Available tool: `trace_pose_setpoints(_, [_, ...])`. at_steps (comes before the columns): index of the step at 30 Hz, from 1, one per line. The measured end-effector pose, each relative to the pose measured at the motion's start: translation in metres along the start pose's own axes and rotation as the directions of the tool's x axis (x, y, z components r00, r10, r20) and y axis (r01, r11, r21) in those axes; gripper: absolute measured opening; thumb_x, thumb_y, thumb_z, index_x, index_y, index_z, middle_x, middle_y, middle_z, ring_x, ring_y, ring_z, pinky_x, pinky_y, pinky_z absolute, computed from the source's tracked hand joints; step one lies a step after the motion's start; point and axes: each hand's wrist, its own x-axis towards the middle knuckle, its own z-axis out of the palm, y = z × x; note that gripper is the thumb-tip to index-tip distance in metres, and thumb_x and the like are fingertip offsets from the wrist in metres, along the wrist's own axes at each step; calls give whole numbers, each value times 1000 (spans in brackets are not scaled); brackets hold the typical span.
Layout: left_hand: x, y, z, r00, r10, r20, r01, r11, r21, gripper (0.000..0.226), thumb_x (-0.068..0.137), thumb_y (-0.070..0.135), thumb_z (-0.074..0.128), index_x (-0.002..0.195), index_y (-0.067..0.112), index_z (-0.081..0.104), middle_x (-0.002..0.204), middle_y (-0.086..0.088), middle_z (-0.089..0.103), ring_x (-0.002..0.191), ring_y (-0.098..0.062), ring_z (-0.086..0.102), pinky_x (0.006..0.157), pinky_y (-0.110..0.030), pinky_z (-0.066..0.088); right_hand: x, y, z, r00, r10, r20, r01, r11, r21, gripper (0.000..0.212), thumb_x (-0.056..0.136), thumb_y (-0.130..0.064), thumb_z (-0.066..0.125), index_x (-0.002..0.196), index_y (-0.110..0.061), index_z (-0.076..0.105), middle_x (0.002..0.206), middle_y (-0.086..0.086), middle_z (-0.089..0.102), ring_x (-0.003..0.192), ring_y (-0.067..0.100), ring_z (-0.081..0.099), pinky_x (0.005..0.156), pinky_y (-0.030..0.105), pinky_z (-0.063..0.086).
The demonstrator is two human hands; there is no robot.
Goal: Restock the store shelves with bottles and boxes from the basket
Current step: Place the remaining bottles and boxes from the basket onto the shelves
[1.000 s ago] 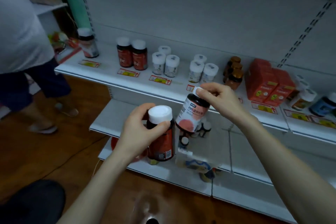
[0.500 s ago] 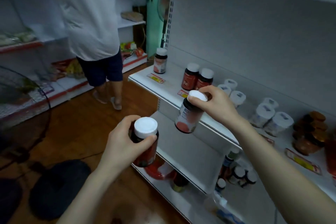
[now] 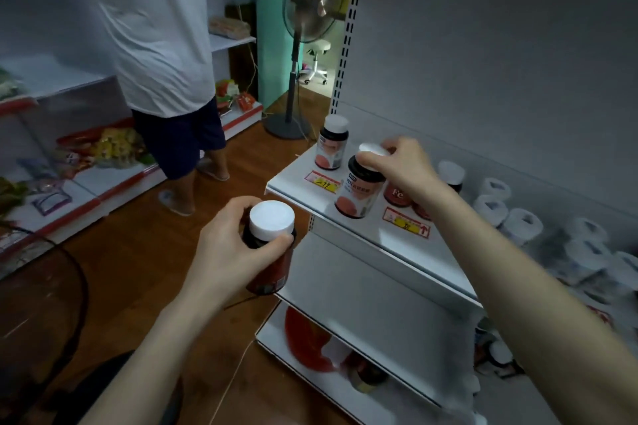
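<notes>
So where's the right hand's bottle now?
Head view, centre-right: the bottle is tilted in the right hand at the shelf front, between the matching bottle and the red bottles.

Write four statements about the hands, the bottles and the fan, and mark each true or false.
1. The right hand grips the pink-label bottle by its cap. True.
2. The left hand holds nothing. False: it grips a red bottle with a white cap.
3. The corner bottle stands upright on the shelf. True.
4. The fan stands on the shelf. False: it stands on the floor.
</notes>
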Motion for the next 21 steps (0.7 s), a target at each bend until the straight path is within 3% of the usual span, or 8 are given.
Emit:
trace_pose_setpoints(2, [16,-5,-1,1000,12,23,-12,1000,-12,50,70,28,77,109,32,45,107,11,47,101,-8,44,74,-18,41,20,-1,5,1000,28,6,-28,1000,-10,36,78,-37,64,83,-2,59,74,15,53,72,28,54,53,32,37])
trace_pose_setpoints(7, [54,-15,6,999,-9,45,11,999,-47,50,69,29,78,108,31,46,108,9,50,100,-8,46,79,-22,42,70,2,15,995,98,16,-97,995,-32,38,79,-35,65,97,-2,60,87,7,54,77,19,51,56,27,34])
trace_pose_setpoints(12, [86,-21,13,1000,-19,21,20,999,-48,50,69,29,78,109,29,48,109,7,51,101,-10,47,78,-21,42,107,14,19,997,70,40,-66,993,-94,28,76,-30,69,77,-9,50,76,8,43,71,18,44,54,27,28])
trace_pose_setpoints(14, [100,-23,16,1000,-19,15,20,999,-47,50,69,29,77,110,29,48,110,7,51,102,-11,47,77,-21,42,120,18,20,993,85,85,-73,988,-134,29,76,-28,69,78,-2,56,75,9,43,71,19,44,55,27,29])
trace_pose_setpoints(16, [112,-24,19,1000,-18,19,18,999,-49,50,70,29,77,110,30,47,111,7,50,103,-11,46,79,-22,43,131,21,20,989,84,120,-65,986,-150,44,76,-26,69,97,12,60,80,14,49,74,21,48,62,29,33])
trace_pose_setpoints(18, [120,-25,23,1000,-16,22,17,998,-59,51,70,29,77,110,30,46,110,8,49,103,-10,46,81,-24,44,140,23,21,987,81,140,-58,985,-166,46,77,-26,69,103,11,60,88,22,58,79,24,53,64,33,39])
trace_pose_setpoints(21, [128,-25,28,1000,1,27,0,997,-72,50,69,28,78,107,31,46,102,16,49,99,-7,46,79,-21,44,149,26,25,980,88,178,-51,978,-200,26,78,-22,68,73,0,54,70,7,46,67,19,46,53,28,33])
